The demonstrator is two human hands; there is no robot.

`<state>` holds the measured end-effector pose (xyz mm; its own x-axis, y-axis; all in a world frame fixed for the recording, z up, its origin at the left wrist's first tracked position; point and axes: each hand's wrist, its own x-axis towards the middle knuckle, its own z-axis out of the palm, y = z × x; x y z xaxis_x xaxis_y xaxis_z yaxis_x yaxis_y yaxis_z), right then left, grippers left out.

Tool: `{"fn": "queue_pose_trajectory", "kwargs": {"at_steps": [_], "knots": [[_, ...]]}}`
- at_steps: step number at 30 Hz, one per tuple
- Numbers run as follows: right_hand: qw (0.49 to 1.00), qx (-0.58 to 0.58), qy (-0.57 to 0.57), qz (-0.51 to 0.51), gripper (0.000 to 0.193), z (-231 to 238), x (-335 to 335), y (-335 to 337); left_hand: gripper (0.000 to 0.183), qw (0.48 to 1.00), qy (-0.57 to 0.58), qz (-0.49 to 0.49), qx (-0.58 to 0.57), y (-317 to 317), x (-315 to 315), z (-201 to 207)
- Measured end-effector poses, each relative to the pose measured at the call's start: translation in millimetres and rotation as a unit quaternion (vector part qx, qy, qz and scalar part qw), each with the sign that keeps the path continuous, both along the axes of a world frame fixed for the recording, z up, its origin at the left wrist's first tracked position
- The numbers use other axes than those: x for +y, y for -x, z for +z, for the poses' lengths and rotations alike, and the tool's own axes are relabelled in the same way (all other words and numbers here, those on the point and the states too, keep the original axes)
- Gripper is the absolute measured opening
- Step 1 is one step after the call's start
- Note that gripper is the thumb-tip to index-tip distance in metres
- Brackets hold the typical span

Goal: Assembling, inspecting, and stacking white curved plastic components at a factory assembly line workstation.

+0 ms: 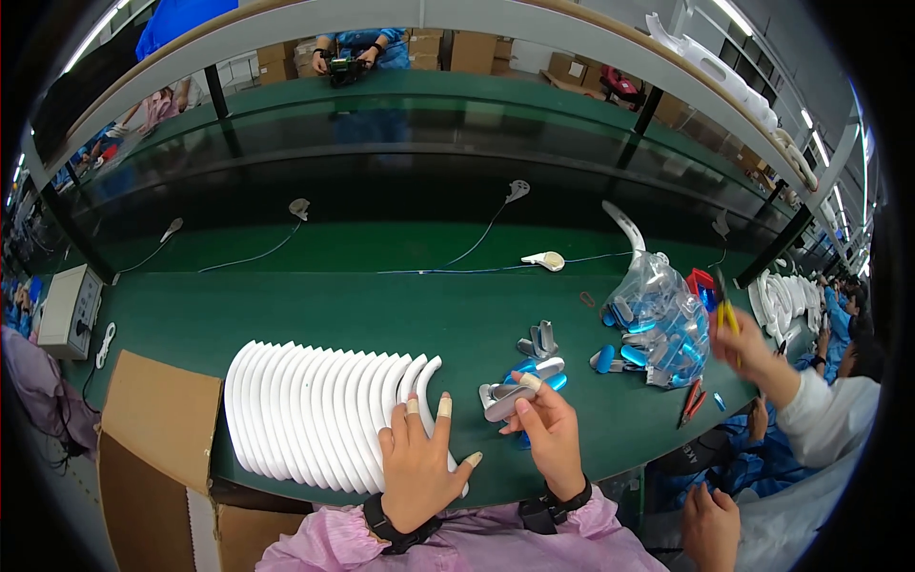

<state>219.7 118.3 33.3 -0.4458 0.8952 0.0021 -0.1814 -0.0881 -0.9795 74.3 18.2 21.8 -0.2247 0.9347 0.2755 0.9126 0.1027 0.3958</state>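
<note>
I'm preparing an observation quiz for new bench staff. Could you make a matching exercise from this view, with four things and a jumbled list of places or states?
Column one
1. The person's left hand
2. The person's right hand
3. Cardboard box
4. Clear plastic bag

Column two
A. Toward the right side of the green table
B. Holding a silver-grey piece
C. Open, at the lower left of the picture
D. Resting on the row of curved white parts

Pairs: 1-D, 2-B, 3-C, 4-A

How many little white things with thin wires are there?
5: first piece at left, second piece right of it, third piece past centre, fourth piece below that, fifth piece at far right. The plastic bag may hide more.
</note>
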Motion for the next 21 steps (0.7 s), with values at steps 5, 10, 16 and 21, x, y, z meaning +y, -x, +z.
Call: {"fn": "queue_pose_trajectory", "kwargs": {"at_steps": [5,10,16,21], "knots": [[0.999,0.001,-0.027,0.028,0.036,-1.2,0.4,-0.6,0.078,0.999,-0.016,-0.012,-0.042,2.4,-1.1,0.6],[0.999,0.016,-0.024,0.019,0.035,-0.3,-1.4,0.6,0.069,0.999,-0.011,-0.025,-0.044,2.5,-1.5,1.7],[0.999,-0.007,-0.024,0.042,0.036,1.1,-4.9,2.9,0.033,0.988,-0.075,-0.050,-0.126,13.9,-2.9,-15.9],[0.998,0.004,-0.018,0.063,0.036,-1.1,-13.5,10.7,0.024,0.835,-0.078,-0.082,-0.539,34.7,-5.2,0.7]]}}
